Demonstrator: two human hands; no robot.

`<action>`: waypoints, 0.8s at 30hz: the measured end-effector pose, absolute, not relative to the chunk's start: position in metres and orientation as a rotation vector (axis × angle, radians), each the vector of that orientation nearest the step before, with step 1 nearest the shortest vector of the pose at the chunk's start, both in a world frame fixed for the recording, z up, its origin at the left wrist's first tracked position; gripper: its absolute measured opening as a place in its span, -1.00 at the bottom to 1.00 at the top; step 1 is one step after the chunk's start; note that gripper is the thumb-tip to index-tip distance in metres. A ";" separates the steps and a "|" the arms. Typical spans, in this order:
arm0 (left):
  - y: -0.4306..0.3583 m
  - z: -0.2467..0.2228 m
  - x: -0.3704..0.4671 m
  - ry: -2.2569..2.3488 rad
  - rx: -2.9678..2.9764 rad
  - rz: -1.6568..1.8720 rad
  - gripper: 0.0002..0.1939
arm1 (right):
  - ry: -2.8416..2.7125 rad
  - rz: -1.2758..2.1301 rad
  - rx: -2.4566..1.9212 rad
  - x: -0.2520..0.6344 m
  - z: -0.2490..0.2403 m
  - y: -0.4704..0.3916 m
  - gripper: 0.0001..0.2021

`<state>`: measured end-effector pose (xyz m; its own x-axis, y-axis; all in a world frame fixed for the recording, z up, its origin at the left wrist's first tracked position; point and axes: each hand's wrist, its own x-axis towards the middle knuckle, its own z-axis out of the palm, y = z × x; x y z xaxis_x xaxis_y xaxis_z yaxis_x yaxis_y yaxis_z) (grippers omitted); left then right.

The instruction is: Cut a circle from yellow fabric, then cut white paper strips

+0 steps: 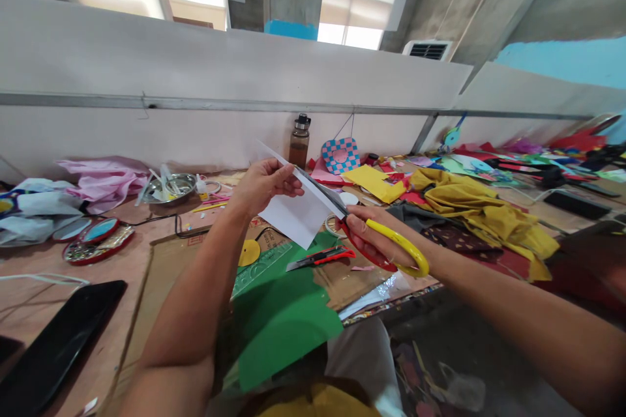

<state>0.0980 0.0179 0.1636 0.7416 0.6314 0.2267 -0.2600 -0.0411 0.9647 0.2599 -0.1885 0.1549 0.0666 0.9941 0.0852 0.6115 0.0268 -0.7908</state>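
My left hand (267, 184) pinches a sheet of white paper (298, 212) near its upper edge, above the table. In my right hand (364, 231) is a pair of scissors (408, 249) with one yellow and one red handle. Their dark blades lie along the paper and point up toward my left hand; part of them is hidden by the sheet. Below both hands a red and black utility knife (323, 257) rests on green paper (288, 319), close to a clear green-tinted ruler (259, 267) and a yellow disc (249, 252).
Cardboard (171, 287) lies under the green paper. A brown bottle (299, 141) stands by the wall, left of a checkered heart-shaped piece (341, 156). Yellow cloth (464, 208) is heaped on the right. At left are a metal bowl (183, 190), a round mirror case (98, 234) and a black phone (63, 345).
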 end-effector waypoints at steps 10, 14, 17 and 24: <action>0.024 0.161 0.098 0.319 1.457 0.803 -0.80 | -1.601 0.745 -1.676 0.259 0.152 -0.188 -0.45; 0.021 0.161 0.099 0.316 1.454 0.790 -0.82 | -1.600 0.726 -1.680 0.262 0.149 -0.187 -0.45; 0.020 0.161 0.099 0.314 1.452 0.790 -0.82 | -1.600 0.725 -1.661 0.261 0.149 -0.186 -0.45; 0.021 0.161 0.098 0.320 1.451 0.787 -0.81 | -1.634 0.681 -1.644 0.262 0.148 -0.183 -0.41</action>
